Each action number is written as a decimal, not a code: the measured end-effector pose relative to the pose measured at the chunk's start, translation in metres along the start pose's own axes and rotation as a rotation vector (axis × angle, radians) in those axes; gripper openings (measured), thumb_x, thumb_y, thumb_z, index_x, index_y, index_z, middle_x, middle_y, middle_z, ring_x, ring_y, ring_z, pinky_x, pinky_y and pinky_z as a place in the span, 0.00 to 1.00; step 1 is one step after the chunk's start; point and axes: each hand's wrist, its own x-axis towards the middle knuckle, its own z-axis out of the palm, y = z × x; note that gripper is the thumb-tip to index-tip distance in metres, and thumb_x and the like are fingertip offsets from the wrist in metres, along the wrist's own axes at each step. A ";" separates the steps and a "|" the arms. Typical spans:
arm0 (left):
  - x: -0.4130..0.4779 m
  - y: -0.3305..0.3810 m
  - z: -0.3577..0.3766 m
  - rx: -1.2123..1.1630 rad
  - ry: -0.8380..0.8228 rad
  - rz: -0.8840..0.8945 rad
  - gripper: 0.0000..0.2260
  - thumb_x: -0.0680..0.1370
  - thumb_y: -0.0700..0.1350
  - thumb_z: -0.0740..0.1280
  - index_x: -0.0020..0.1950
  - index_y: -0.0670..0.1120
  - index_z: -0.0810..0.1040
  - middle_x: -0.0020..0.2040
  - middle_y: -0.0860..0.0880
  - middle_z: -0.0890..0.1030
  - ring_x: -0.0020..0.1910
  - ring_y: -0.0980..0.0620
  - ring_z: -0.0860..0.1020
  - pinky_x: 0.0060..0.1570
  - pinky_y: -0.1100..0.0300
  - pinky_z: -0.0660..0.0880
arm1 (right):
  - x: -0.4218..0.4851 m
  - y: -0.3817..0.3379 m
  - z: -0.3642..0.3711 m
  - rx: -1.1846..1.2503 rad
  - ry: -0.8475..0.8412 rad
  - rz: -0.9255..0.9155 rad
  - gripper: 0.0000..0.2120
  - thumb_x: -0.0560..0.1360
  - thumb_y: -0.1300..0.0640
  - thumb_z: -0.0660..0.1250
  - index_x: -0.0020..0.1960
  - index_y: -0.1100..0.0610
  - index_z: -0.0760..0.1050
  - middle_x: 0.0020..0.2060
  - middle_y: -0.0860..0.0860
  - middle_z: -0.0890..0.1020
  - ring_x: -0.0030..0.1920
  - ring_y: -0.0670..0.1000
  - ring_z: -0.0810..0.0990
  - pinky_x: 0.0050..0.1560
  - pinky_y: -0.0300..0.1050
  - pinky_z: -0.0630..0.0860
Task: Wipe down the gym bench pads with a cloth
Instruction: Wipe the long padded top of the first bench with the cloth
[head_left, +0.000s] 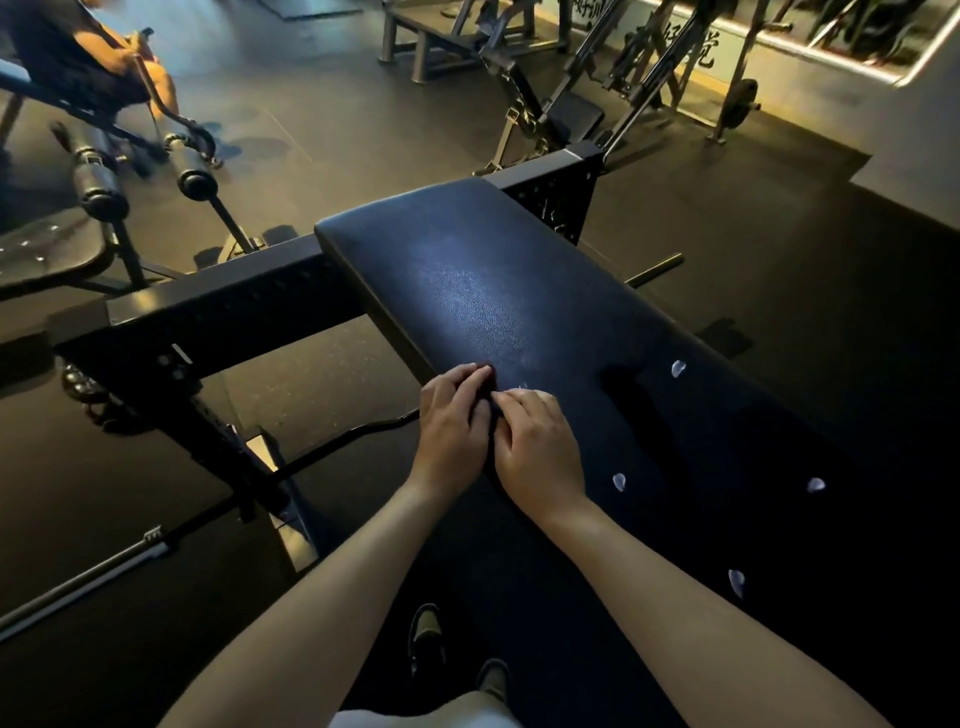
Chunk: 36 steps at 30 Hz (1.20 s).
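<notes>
Left hand and right hand pinch dark cloth on bench pad. White blobs at right unwiped; judged early.

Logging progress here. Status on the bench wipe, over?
Left hand, right hand pinch dark cloth on bench pad. White blobs on pad, unwiped. Nothing blocking.

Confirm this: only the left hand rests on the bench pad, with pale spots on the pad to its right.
Wrong: the head view shows both the left hand and the right hand on the bench pad. Pale spots lie to their right.
</notes>
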 end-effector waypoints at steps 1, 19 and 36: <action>0.006 -0.005 -0.003 0.027 -0.014 0.010 0.18 0.81 0.45 0.60 0.71 0.45 0.75 0.71 0.48 0.69 0.71 0.52 0.62 0.74 0.52 0.62 | -0.001 0.000 0.000 -0.008 -0.001 0.002 0.16 0.79 0.56 0.60 0.64 0.58 0.78 0.59 0.51 0.80 0.63 0.53 0.74 0.63 0.50 0.74; 0.017 -0.007 -0.021 -0.004 -0.071 0.224 0.15 0.79 0.40 0.69 0.67 0.45 0.80 0.61 0.48 0.80 0.62 0.51 0.74 0.67 0.63 0.67 | -0.017 -0.006 0.001 -0.183 0.082 0.208 0.16 0.80 0.53 0.62 0.65 0.57 0.78 0.63 0.52 0.79 0.67 0.54 0.73 0.69 0.52 0.68; 0.040 -0.006 -0.009 0.236 -0.238 0.244 0.22 0.79 0.47 0.69 0.72 0.42 0.73 0.74 0.42 0.70 0.72 0.42 0.65 0.72 0.47 0.63 | -0.016 -0.005 -0.006 0.031 0.198 0.327 0.14 0.80 0.57 0.62 0.64 0.59 0.77 0.58 0.52 0.79 0.61 0.52 0.74 0.64 0.48 0.72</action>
